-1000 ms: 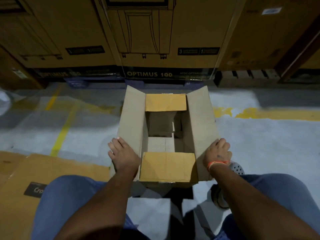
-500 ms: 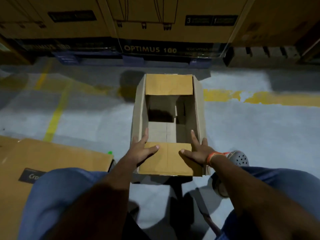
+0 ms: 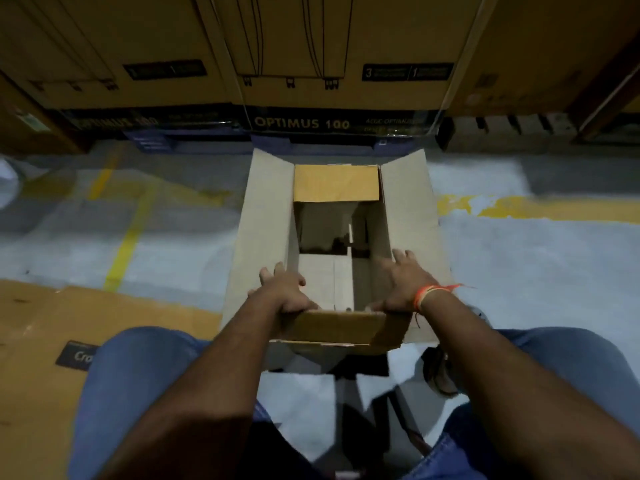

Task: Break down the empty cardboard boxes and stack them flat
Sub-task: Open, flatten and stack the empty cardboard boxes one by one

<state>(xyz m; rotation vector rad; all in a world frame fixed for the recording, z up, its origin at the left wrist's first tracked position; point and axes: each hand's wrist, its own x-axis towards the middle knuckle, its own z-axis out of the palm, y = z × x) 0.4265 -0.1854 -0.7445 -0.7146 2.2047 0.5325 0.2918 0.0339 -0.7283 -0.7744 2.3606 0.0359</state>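
The open cardboard box (image 3: 337,251) stands on the grey concrete floor (image 3: 540,271) straight ahead of the crouching person, between their knees and the row of large printed cartons (image 3: 332,57) along the far wall. Its two long side flaps splay outward to left and right, the far short flap (image 3: 336,183) lies folded over the opening, and the near short flap (image 3: 337,327) tips toward the person. The left hand (image 3: 285,292) sits at the near left corner with its fingers spread along the left wall and its thumb hooked over the top edge of the near flap; the right hand (image 3: 403,285) mirrors it at the near right corner, fingers fairly straight against the inner right wall. Neither hand is closed tight, so the hold looks like a light brace more than a grip. The bottom flaps inside appear still closed, with a seam showing down the middle. If the person pushes the walls sideways now, the closed base is likely to resist, and the box may buckle or tear at a corner. The light hold could also let the box skid away across the smooth floor. A flattened carton (image 3: 38,327) lies at the near left, probably the stack; a half-collapsed box placed there would sit crooked.
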